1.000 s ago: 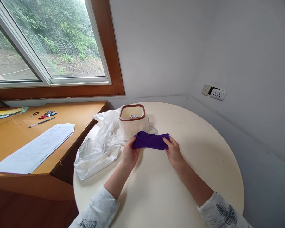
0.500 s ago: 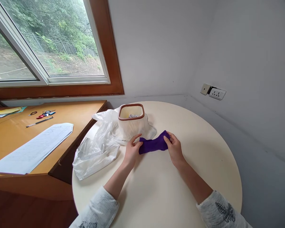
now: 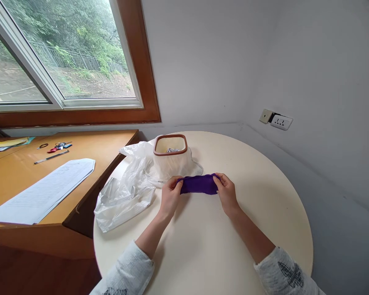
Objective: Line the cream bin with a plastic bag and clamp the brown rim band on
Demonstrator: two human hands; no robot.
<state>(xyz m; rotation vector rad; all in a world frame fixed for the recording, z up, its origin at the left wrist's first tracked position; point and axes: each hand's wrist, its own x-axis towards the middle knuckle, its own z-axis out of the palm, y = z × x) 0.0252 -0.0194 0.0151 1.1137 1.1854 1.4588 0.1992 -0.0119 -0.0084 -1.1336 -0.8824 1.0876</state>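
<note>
A small purple cloth (image 3: 199,184) is stretched flat between my two hands, just above the round table. My left hand (image 3: 171,196) pinches its left end between thumb and fingers. At the other end, my right hand (image 3: 226,191) grips the upper right corner, thumb on top. Right behind the cloth stands a small bin (image 3: 170,152) with a brown rim, wrapped in a whitish plastic bag (image 3: 126,196) that spreads out to the left. Something silvery shows inside the bin.
The cream round table (image 3: 221,246) stands against the wall. To its left is a wooden desk (image 3: 110,143) with written paper sheets (image 3: 46,192), a pen (image 3: 51,157), and keys (image 3: 61,146). A power socket (image 3: 281,122) is on the right wall.
The cloth has been pulled straighter and more level. My left hand has closed its raised index finger onto the cloth's edge, and the right end has dropped slightly.
</note>
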